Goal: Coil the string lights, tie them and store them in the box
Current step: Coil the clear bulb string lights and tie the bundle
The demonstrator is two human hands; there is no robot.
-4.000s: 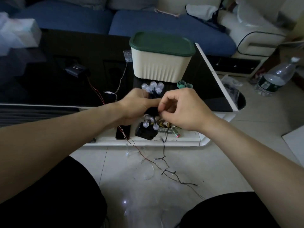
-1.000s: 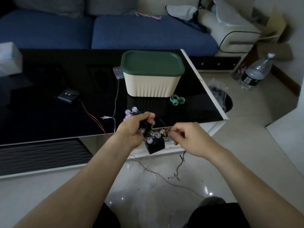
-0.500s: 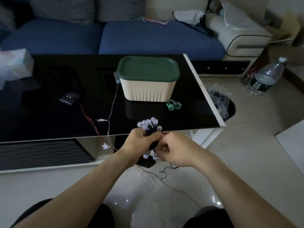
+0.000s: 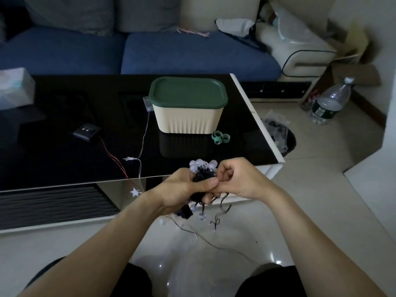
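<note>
Bulbs (image 4: pixel 202 165) — round, clear, bunched

One cream ribbed plastic box with a dark green lid (image 4: pixel 188 108) stands on the one glossy black desk (image 4: pixel 64 151). One green looped tie (image 4: pixel 220 137) lies beside it. One small dark battery pack with two buttons (image 4: pixel 86 132) and one clear plastic battery case (image 4: pixel 148 103) are there too. Two white star-shaped lights (image 4: pixel 129 158) show. One clear plastic water bottle (image 4: pixel 329 102) stands on the floor. One bundle of black-wired round-bulb string lights (image 4: pixel 202 171) sits between two hands.
</note>
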